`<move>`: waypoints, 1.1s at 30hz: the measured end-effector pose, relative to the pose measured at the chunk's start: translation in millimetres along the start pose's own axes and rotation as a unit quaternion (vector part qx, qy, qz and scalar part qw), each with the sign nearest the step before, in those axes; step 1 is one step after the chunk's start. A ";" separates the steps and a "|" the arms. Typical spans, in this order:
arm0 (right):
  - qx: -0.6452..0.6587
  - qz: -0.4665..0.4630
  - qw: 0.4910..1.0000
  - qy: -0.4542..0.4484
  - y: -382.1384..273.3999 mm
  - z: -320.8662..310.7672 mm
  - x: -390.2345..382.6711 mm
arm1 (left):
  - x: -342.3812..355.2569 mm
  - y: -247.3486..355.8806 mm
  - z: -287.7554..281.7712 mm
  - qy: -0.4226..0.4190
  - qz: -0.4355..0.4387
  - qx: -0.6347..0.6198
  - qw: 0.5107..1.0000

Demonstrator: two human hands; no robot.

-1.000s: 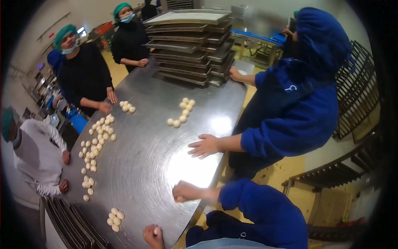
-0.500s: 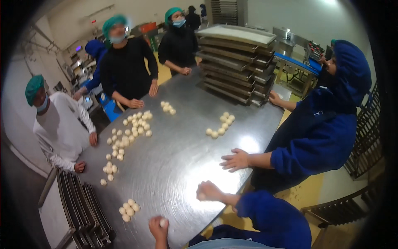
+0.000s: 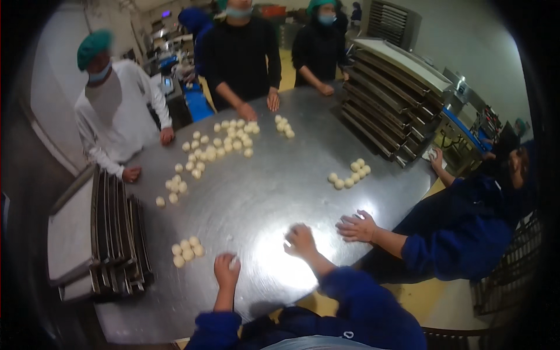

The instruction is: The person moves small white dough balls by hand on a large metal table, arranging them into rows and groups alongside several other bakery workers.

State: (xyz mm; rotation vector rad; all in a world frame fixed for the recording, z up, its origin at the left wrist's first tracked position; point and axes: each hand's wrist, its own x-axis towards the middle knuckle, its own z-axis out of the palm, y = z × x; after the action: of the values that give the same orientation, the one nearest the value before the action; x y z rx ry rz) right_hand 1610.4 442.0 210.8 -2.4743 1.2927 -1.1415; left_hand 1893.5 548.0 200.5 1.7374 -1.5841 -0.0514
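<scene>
Both hands of the person press down on the steel table (image 3: pixel 251 198), each cupped over a piece of dough. Left hand (image 3: pixel 226 271) is curled around a small white dough ball (image 3: pixel 233 263) that peeks out at the fingers, low on the near edge of the table. Right hand (image 3: pixel 301 241) is likewise curled palm-down, with a sliver of a second dough piece (image 3: pixel 287 242) showing at its left side; how firmly it is clasped cannot be told. Just left of the left hand lies a small cluster of finished dough balls (image 3: pixel 186 251), and beyond that a stack of dark baking trays (image 3: pixel 114 233) rests on the table's left edge. To the right, a co-worker in blue lays a flat hand (image 3: pixel 357 226) on the table. Farther off, a large scatter of dough balls (image 3: pixel 216 149) lies before three other people, and a second tray stack (image 3: pixel 396 99) stands at the far right
</scene>
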 end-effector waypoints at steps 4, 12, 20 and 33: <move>0.172 0.061 0.975 -0.127 -53.5 20.3 -9.8 | -28.8 41.7 24.6 -0.067 -0.019 -0.127 0.989; -0.008 0.011 0.998 -0.053 10.8 4.9 -5.5 | -9.3 -12.6 1.2 -0.035 -0.012 0.040 0.999; 0.150 0.037 0.967 -0.202 -19.1 -13.4 -59.6 | -56.5 -2.1 -2.5 -0.083 -0.031 -0.066 0.994; 0.031 0.045 0.990 -0.127 -20.4 -10.7 -41.5 | -56.7 -2.3 -4.6 -0.116 -0.042 -0.050 0.991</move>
State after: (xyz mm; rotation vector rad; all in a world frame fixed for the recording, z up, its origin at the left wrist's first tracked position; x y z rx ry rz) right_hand 1602.0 488.1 203.6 -2.3938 1.2602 -0.8016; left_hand 1885.0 599.1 176.9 1.7681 -1.6417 -0.3805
